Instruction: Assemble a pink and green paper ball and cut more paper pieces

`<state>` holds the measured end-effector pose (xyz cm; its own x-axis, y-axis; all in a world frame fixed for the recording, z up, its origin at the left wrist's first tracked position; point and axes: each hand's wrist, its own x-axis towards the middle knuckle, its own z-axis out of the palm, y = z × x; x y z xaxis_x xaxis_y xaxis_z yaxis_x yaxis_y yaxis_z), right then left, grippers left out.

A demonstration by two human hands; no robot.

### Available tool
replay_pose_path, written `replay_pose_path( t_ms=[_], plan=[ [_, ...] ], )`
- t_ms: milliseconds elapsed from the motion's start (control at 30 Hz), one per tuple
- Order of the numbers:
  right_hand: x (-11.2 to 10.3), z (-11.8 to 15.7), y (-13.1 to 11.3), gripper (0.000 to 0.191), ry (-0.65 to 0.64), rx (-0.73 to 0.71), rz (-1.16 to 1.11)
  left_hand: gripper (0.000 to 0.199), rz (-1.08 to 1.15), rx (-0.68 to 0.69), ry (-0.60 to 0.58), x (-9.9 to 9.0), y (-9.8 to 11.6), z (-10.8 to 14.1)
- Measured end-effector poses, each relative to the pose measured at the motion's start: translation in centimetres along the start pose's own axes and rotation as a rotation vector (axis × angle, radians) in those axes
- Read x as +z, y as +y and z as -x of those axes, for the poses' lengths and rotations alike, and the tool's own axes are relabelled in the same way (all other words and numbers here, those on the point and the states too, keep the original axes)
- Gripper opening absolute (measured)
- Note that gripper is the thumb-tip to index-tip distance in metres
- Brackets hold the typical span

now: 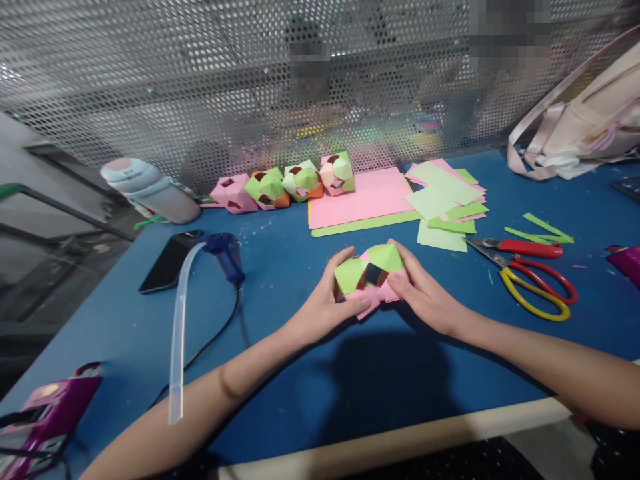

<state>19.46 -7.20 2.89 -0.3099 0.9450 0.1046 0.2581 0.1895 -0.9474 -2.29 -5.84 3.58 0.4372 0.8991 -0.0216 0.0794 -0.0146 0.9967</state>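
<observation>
Between my two hands is a folded paper ball [383,260] in light green and pink, held just above the blue table. A dark gap shows in its middle, and pink flaps stick out at its lower side. My left hand [333,300] grips its left side, thumb along the pink bottom edge. On the right side, my right hand [423,293] holds it with the thumb pressed on the pink part. The fingertips behind the paper are mostly hidden.
Finished-looking paper balls [267,188] line the back beside pink sheets [360,197] and loose paper pieces [445,193]. Scissors [540,293] and red-handled pliers [530,248] lie right. At left are a glue gun [225,257], phone [167,263] and bottle [155,190]. A perforated metal panel [200,87] stands behind.
</observation>
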Motion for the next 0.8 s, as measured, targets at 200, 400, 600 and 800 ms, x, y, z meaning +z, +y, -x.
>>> replay_pose_path(
  t_ms=[200,400,600,800],
  plan=[
    [-0.20,0.25,-0.07,0.063,0.038,-0.092,0.014,0.082,0.035,0.037,0.009,0.32,0.61,0.36],
    [-0.18,0.40,0.16,0.059,0.068,-0.140,-0.009,0.070,-0.146,0.200,0.045,-0.20,-0.09,0.66],
    [-0.14,0.40,0.41,0.051,0.072,-0.196,-0.021,0.064,-0.252,0.273,0.032,-0.25,0.10,0.73],
    [-0.19,0.39,-0.07,0.036,0.097,-0.156,-0.024,0.068,-0.366,0.296,0.018,-0.07,0.42,0.66]
  ],
)
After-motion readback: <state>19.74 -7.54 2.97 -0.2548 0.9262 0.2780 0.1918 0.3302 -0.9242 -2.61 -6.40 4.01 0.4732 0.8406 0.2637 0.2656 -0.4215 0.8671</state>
